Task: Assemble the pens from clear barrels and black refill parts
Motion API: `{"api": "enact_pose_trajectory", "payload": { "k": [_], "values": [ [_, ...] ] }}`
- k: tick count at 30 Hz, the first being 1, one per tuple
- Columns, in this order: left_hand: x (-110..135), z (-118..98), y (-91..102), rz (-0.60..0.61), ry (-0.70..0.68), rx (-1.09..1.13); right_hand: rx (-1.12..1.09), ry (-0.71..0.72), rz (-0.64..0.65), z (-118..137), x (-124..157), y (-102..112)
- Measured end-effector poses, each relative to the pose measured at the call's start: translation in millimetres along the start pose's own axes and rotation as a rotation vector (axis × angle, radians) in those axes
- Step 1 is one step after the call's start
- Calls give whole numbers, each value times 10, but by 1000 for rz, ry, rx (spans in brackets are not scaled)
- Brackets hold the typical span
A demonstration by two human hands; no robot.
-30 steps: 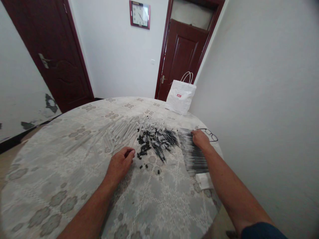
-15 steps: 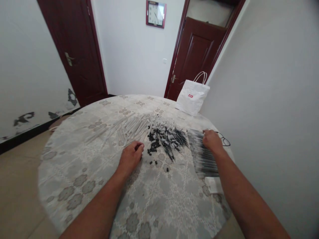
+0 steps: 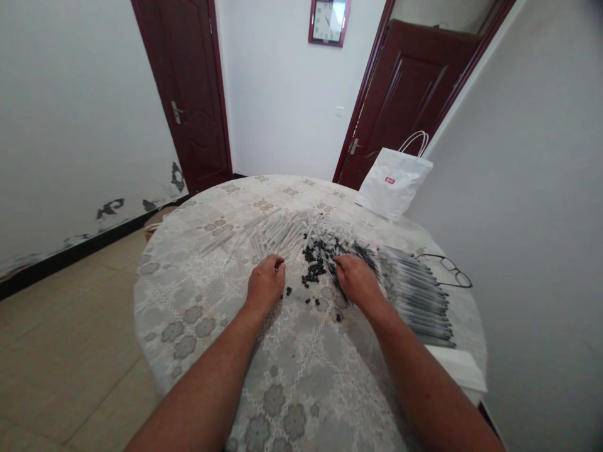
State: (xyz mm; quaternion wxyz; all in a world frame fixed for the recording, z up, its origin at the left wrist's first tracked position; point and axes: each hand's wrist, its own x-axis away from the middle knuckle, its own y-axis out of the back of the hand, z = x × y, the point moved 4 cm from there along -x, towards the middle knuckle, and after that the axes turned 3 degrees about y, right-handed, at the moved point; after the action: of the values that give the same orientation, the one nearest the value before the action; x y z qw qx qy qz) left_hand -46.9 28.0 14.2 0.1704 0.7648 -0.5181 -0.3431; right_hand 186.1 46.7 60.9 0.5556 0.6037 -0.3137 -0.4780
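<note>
My left hand (image 3: 267, 280) is closed, its fingers curled near the front end of the pale pen barrels (image 3: 280, 229); a small dark bit shows at the fingertips, too small to name. My right hand (image 3: 357, 276) reaches over the heap of pen refills (image 3: 365, 252), which have dark tips and pale parts. Its thumb and fingers pinch together, and what lies between them is hidden. Between the two hands lies a cluster of small black caps (image 3: 313, 270), with a few loose ones nearer me. Right of my right hand, a row of dark, clear-bodied pens (image 3: 419, 295) lies side by side.
A patterned cloth covers the round table (image 3: 292, 376). Eyeglasses (image 3: 450, 267) rest by the pens, and a white box-like thing (image 3: 456, 367) sits at the right edge. A white paper bag (image 3: 396, 182) stands at the back right, close to the wall.
My right hand has moved left from the row of pens to the heap of refills. My left hand stays closed near the barrels. The camera view has turned slightly left.
</note>
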Motion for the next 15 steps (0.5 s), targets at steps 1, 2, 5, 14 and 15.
{"api": "enact_pose_trajectory", "payload": {
  "k": [1, 2, 5, 14, 15],
  "values": [
    [5, -2, -11, -5, -24, -34, -2, 27, -7, 82, -26, -66],
    [12, -3, -26, -7, -51, -65, 3, 66, -9, 170, -56, -126],
    [35, 9, -77, -4, -109, -136, 42, 223, 19, 473, -172, -277],
    [80, 63, -123, 35, -248, -183, 23, 268, 4, 927, -543, -598],
    [76, 59, -121, 38, -257, -182, 11, 278, -10, 916, -553, -604]
  ]
}}
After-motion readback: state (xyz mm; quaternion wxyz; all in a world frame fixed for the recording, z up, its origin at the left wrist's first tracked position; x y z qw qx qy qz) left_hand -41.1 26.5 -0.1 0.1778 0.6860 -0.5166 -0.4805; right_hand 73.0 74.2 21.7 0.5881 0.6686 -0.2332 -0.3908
